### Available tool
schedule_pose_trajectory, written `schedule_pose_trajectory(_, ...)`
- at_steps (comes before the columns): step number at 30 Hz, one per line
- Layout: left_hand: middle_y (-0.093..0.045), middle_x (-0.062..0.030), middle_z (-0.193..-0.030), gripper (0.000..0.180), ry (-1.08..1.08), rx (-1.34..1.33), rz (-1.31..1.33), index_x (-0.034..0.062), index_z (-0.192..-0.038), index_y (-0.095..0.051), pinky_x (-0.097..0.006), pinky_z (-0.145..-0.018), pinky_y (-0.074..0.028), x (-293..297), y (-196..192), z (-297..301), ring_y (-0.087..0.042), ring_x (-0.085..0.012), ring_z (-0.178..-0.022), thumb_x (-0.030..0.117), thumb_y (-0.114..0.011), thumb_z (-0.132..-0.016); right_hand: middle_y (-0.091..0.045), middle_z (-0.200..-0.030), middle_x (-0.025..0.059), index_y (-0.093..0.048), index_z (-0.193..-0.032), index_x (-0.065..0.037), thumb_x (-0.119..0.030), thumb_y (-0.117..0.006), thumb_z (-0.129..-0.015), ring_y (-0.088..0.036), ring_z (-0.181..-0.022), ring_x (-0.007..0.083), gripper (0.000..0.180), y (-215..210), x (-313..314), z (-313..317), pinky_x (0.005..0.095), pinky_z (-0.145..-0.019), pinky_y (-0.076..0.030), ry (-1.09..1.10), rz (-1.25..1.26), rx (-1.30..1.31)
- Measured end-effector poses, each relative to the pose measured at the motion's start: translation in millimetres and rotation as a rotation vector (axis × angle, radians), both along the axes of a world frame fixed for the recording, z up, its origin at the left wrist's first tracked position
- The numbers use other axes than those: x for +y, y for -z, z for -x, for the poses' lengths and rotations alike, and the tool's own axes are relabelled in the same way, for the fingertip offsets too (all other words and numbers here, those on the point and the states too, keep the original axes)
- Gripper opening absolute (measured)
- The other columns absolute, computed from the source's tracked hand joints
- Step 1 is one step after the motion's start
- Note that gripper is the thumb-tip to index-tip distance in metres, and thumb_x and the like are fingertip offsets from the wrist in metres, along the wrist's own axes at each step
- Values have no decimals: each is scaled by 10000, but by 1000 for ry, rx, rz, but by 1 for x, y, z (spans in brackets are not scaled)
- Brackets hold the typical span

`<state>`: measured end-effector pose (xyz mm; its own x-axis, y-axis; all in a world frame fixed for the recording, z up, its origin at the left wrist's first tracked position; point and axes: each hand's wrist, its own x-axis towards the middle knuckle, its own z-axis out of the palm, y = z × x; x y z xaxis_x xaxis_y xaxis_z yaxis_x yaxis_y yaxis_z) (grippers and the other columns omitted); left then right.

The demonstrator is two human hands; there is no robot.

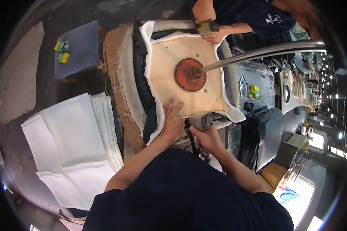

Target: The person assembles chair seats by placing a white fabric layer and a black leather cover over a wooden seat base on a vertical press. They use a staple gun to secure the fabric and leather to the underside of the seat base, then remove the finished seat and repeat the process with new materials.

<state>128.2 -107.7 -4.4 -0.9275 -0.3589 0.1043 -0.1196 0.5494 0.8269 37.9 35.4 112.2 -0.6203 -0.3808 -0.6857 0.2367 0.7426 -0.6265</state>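
Note:
A pale wooden seat panel (164,77) lies on a cushion, with white foam (155,104) and black covering (141,82) rising around its edges. My left hand (173,125) rests on the panel's near edge, fingers stretched out over the wood and foam. Just to its right, my right hand (208,139) grips a grey staple gun (199,122), its head at the panel's near edge; the nose is hidden. A red round plate (186,80) on a metal rod (258,54) bears on the panel's middle. Across from me, a co-worker's hands (216,32) hold another staple gun (208,27) at the far edge.
White foam sheets (75,134) are stacked at the left. A blue-topped stool (77,50) holds small green-yellow boxes (63,57). At the right are a similar box (254,91), metal staple strips (243,85) and stacked black sheets (264,131). The rod crosses the upper right.

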Motion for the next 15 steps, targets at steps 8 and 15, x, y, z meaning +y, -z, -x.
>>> schedule_pose_trajectory(8,-476,-195,-1606,198,27,-76,154,-53,-995,-759,-666,-1327,-164,1,-5,4,-245,-508,-1619,137,-718,-955,-692,-686,27,-742,-1120,3,-254,-855,-950,-650,-528,116,328,2,17,0,304,-503,-509,16,105,11)
schedule_pose_trajectory(15,-441,-261,-1589,384,184,45,224,3,-1113,-678,-707,-1295,-213,27,-19,61,-277,-546,-1593,282,-837,-903,-702,-773,6,-724,-1191,-3,-197,-862,-963,-636,-545,103,329,0,93,8,283,-482,-485,293,238,130)
